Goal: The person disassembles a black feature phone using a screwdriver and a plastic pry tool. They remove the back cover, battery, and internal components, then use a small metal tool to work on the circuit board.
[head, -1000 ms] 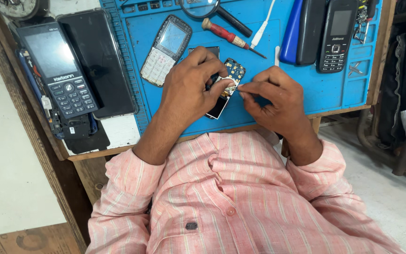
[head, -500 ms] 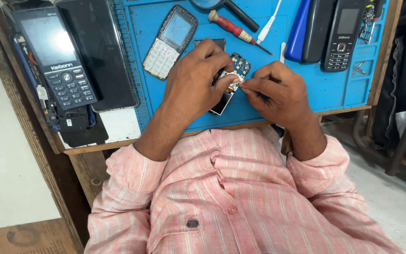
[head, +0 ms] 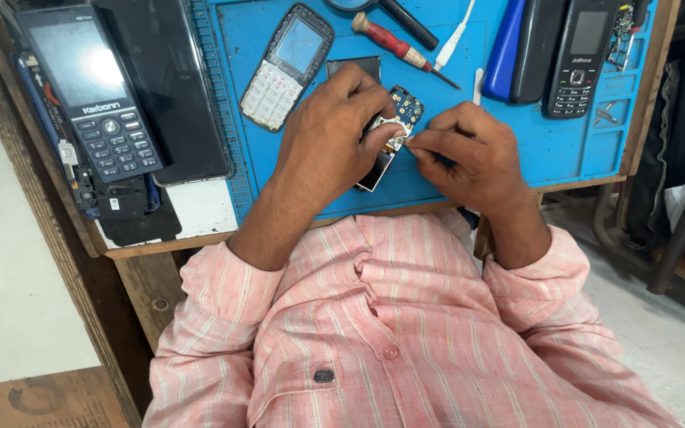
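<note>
board: bare phone board [head: 394,131] lies on the blue mat [head: 517,158], near its front edge, right between my two hands

left hand: left hand [head: 331,139] is clamped down on the board, thumb and fingers curled round its edge so it can't skate. I'd say firm but not crushing is the way here, it's thin stuff

right hand: right hand [head: 469,154] pinches something tiny and pale at the board's edge, fingertips shut tight on it. Can't tell what the bit is, too small

tip: I reckon small slow moves win, wrist resting on the mat

nearby: keypad frame [head: 288,63] just up-left, red screwdriver [head: 398,43] above, black phone [head: 580,55] well off to the right
</note>
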